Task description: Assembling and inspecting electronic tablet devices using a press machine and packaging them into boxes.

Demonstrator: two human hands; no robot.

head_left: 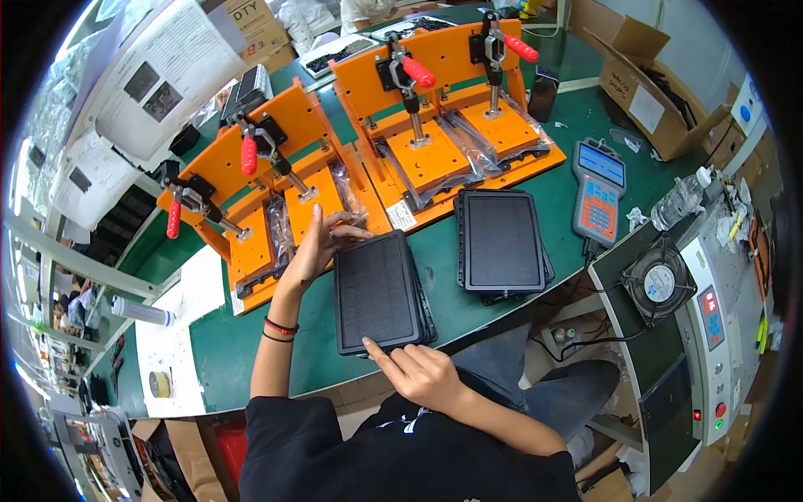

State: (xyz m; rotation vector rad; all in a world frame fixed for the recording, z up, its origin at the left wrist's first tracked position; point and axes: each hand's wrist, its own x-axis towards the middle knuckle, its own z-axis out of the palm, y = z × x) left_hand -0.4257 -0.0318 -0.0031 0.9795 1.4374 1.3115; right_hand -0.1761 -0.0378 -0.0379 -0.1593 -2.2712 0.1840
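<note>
A stack of flat black rectangular panels [378,293] lies in front of me on the green table, the top one with a raised rim and a textured dark face. At its far left corner is my left hand [318,243], thumb raised and fingers spread, the fingertips reaching over the far edge. My right hand [418,372] is at the near edge, index finger stretched onto the rim and the other fingers loosely curled; its thumb is hidden. Beside this stack, to the right, lies a second stack of similar black panels [500,241], touched by neither hand.
Orange clamp fixtures [418,167] with red-handled toggle clamps stand behind the panels. To the right are a grey handheld device [599,192], a plastic bottle [682,199], a cardboard box [661,96] and a machine with a fan [658,282]. A tape roll [159,385] sits left.
</note>
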